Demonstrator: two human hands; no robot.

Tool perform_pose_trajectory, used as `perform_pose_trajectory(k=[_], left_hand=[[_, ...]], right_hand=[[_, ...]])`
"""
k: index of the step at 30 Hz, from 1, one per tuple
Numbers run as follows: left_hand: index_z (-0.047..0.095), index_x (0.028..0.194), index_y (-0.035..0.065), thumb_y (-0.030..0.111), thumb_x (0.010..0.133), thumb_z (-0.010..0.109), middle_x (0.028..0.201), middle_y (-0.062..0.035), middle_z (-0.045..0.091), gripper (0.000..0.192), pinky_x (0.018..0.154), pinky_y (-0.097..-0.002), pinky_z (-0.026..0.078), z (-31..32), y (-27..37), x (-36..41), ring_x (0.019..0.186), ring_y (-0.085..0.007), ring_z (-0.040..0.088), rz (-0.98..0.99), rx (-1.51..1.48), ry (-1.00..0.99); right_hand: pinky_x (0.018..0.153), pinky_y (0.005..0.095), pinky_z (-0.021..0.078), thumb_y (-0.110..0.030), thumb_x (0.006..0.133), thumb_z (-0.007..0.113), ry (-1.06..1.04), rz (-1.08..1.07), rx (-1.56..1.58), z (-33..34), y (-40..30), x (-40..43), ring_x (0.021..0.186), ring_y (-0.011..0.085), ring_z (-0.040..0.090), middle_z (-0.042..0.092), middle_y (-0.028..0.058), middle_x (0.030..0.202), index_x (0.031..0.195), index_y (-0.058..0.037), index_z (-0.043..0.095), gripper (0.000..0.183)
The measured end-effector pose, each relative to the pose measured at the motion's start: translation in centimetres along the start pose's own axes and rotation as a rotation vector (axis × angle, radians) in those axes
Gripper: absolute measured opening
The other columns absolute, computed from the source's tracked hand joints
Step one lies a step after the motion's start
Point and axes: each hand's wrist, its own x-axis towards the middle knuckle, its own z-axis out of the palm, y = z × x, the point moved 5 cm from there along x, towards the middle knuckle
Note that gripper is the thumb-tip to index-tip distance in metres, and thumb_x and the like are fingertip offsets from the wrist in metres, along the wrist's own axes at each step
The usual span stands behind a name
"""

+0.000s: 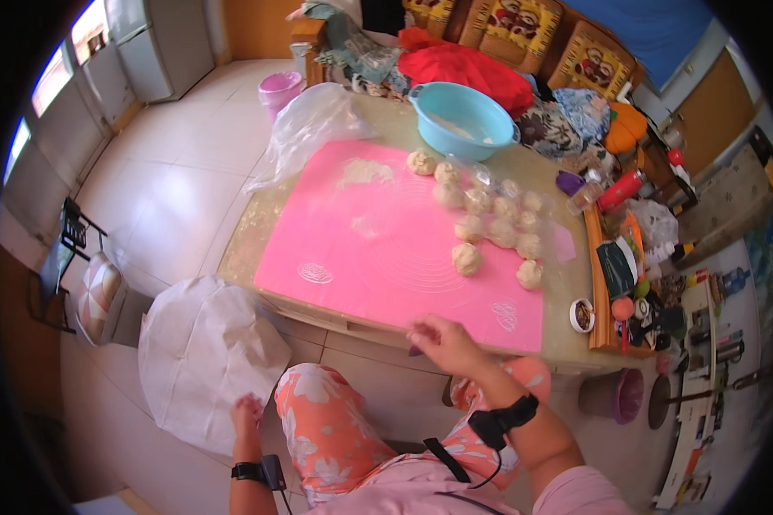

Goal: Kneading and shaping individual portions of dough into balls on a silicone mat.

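My left hand [248, 410] hangs low beside my left knee, against a round white cloth cover [206, 360]. Blur hides whether its fingers grip the fabric. My right hand [449, 344] hovers by the front edge of a pink silicone kneading mat [348, 270], fingers loosely curled, with nothing visible in them. Several dough balls lie on the mat's right side, many under clear plastic film [515, 212]. One dough ball [467, 259] sits uncovered nearest me, and another dough ball [529, 275] lies to its right. Flour [365, 172] dusts the mat's far left.
A light-blue plastic basin [441, 132] with flour residue stands behind the dough. Crumpled clear plastic [322, 122] lies at the table's far left corner. At right are a small bowl [582, 315] and a wooden tray [598, 283] crowded with bottles and fruit. A padded chair [100, 299] stands left.
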Motion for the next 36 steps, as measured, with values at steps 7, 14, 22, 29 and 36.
perform_pose_trajectory(k=[7, 14, 22, 29, 36], left_hand=[[0.059, 0.115, 0.0037, 0.014, 0.091, 0.054, 0.096, -0.0011, 0.062, 0.026, 0.072, -0.0205, 0.042, 17.4, 19.5, -9.4, 0.086, -0.0076, 0.056, 0.613, -0.022, -0.263], [0.061, 0.112, 0.0026, 0.008, 0.09, 0.054, 0.095, -0.0048, 0.065, 0.024, 0.072, -0.0226, 0.045, 35.2, 16.2, -9.9, 0.085, -0.0105, 0.058, 0.479, -0.018, -0.658], [0.063, 0.108, 0.0043, 0.007, 0.089, 0.054, 0.094, -0.0026, 0.065, 0.022, 0.073, -0.0233, 0.044, 41.6, 13.1, -12.0, 0.084, -0.0098, 0.058, 0.244, -0.017, -0.868], [0.062, 0.108, 0.0035, 0.005, 0.088, 0.052, 0.095, -0.0028, 0.065, 0.022, 0.076, -0.0237, 0.044, 40.1, 14.5, -10.0, 0.087, -0.0097, 0.058, 0.224, -0.104, -0.764], [0.062, 0.107, 0.003, 0.005, 0.089, 0.052, 0.094, -0.0035, 0.066, 0.021, 0.076, -0.0236, 0.044, 39.9, 15.5, -10.2, 0.088, -0.0099, 0.058, 0.224, -0.155, -0.735]], right_hand=[[0.071, 0.0378, 0.0511, -0.01, 0.085, 0.056, 0.146, -0.24, -0.047, 1.2, -2.7, 4.7, 0.079, 0.0318, 0.065, 0.065, 0.0192, 0.085, 0.101, 0.0003, 0.06, 0.02], [0.081, 0.0402, 0.0486, -0.005, 0.079, 0.06, 0.429, -0.273, -0.394, -1.0, -3.3, 8.6, 0.091, 0.0356, 0.058, 0.061, 0.017, 0.095, 0.098, -0.0007, 0.06, 0.019], [0.087, 0.0418, 0.0446, -0.002, 0.076, 0.058, 0.591, -0.306, -0.641, -10.3, -0.5, 12.0, 0.096, 0.0358, 0.053, 0.058, 0.0166, 0.096, 0.097, -0.0018, 0.059, 0.02], [0.096, 0.0429, 0.0417, -0.01, 0.079, 0.056, 0.225, -0.202, -0.863, -14.3, 0.2, 32.0, 0.111, 0.0385, 0.052, 0.056, 0.0218, 0.118, 0.116, -0.0011, 0.055, 0.038], [0.094, 0.0411, 0.0426, -0.018, 0.079, 0.061, 0.217, 0.177, -1.194, -13.3, 2.1, 35.5, 0.111, 0.0364, 0.052, 0.056, 0.0177, 0.115, 0.124, -0.0047, 0.048, 0.049]])
